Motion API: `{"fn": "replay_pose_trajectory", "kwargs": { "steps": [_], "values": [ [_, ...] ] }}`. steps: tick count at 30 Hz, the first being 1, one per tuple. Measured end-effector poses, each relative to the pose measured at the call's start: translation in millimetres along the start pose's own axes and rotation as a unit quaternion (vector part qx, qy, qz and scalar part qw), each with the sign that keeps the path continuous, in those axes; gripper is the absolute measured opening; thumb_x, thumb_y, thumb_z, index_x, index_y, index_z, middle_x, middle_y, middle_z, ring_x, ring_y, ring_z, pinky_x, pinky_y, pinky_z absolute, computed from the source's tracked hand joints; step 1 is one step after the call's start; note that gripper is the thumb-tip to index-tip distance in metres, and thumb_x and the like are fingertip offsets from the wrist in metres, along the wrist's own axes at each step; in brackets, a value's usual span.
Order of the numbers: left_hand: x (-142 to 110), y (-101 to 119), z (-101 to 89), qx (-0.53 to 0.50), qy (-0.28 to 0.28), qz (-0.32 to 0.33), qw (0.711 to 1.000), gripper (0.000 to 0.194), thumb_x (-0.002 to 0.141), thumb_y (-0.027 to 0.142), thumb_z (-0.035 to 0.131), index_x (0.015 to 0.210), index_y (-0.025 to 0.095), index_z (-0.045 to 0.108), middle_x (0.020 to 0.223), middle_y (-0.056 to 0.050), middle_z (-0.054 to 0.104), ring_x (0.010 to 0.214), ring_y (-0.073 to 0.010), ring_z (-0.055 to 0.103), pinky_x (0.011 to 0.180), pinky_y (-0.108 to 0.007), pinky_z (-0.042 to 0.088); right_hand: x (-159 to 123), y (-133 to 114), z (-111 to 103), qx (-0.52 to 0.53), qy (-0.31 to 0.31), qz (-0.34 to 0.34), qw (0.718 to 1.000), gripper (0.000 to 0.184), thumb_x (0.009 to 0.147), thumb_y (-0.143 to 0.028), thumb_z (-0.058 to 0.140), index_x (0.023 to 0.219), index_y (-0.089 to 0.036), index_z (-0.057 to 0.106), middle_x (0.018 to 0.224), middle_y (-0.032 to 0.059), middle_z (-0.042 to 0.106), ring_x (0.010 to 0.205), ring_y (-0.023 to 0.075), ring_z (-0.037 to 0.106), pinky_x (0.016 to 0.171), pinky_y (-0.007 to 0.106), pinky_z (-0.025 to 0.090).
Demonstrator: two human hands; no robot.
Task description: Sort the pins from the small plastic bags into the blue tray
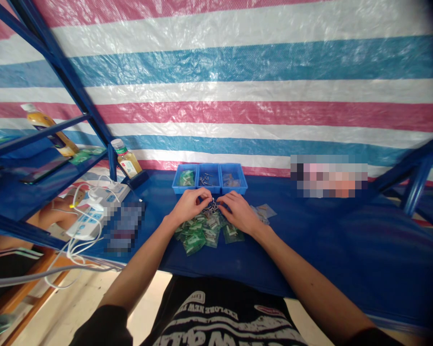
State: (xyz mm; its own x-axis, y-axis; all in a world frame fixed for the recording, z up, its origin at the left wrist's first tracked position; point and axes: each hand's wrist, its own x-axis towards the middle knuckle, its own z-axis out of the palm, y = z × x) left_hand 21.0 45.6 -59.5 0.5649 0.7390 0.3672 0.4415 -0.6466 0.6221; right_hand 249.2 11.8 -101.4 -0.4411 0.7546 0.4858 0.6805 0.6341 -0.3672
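My left hand and my right hand face each other over the table, fingers curled inward. Between their fingertips lies a small heap of metal screw-like pieces. Each hand is closed at the fingertips; what they pinch is too small to make out. Green-tinted plastic packets with small parts spread below the hands. Some clear packets lie beside my right wrist. Just beyond my fingers are three joined blue bins: green packets at left, loose metal pieces in the middle, clear packets at right.
Left on the blue table are a white power strip with cables, a blurred phone-like object and a drink bottle. A blue metal frame rises there, with another person's arm behind. A striped sheet hangs behind.
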Motion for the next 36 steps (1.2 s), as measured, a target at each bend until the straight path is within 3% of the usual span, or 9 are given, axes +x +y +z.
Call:
{"fn": "replay_pose_trajectory", "kwargs": {
  "steps": [13, 17, 20, 36],
  "values": [
    [-1.0, 5.6, -1.7, -0.009, 0.003, 0.024, 1.000, 0.017, 0.097, 0.028, 0.061, 0.097, 0.017, 0.073, 0.095, -0.004, 0.076, 0.071, -0.0116, 0.068, 0.064, -0.020, 0.052, -0.5, 0.5, -0.1, -0.004, 0.039, 0.051, 0.998, 0.026, 0.101, -0.024, 0.057, 0.128, -0.022, 0.057, 0.100, 0.0069, 0.072, 0.101, 0.0285, 0.059, 0.091, 0.042, 0.045],
    [-0.8, 7.3, -2.6, 0.001, 0.000, 0.025, 1.000, 0.018, 0.097, 0.029, 0.061, 0.096, 0.017, 0.074, 0.093, -0.004, 0.076, 0.069, -0.0113, 0.066, 0.065, -0.021, 0.051, -0.2, 2.0, -1.5, -0.017, 0.034, 0.038, 0.999, 0.014, 0.103, -0.023, 0.054, 0.112, -0.023, 0.065, 0.099, 0.0072, 0.072, 0.100, 0.0275, 0.058, 0.088, 0.040, 0.043],
    [-0.6, 6.9, -2.7, 0.000, -0.006, 0.012, 1.000, 0.018, 0.097, 0.029, 0.060, 0.095, 0.017, 0.073, 0.093, -0.004, 0.076, 0.071, -0.0116, 0.066, 0.066, -0.021, 0.050, 0.2, 1.1, -3.5, -0.023, 0.026, 0.021, 0.999, 0.017, 0.105, -0.023, 0.052, 0.100, -0.023, 0.068, 0.096, 0.0076, 0.072, 0.097, 0.0265, 0.057, 0.084, 0.039, 0.041],
    [-0.7, 3.1, 0.8, 0.059, -0.050, 0.011, 0.997, 0.021, 0.099, 0.033, 0.056, 0.099, 0.019, 0.072, 0.083, -0.001, 0.074, 0.069, -0.0122, 0.063, 0.070, -0.022, 0.044, 0.3, -4.3, -4.8, 0.003, 0.034, 0.003, 0.999, 0.016, 0.104, -0.024, 0.054, 0.105, -0.023, 0.069, 0.099, 0.0073, 0.073, 0.098, 0.0260, 0.058, 0.089, 0.041, 0.041]
  ]
}}
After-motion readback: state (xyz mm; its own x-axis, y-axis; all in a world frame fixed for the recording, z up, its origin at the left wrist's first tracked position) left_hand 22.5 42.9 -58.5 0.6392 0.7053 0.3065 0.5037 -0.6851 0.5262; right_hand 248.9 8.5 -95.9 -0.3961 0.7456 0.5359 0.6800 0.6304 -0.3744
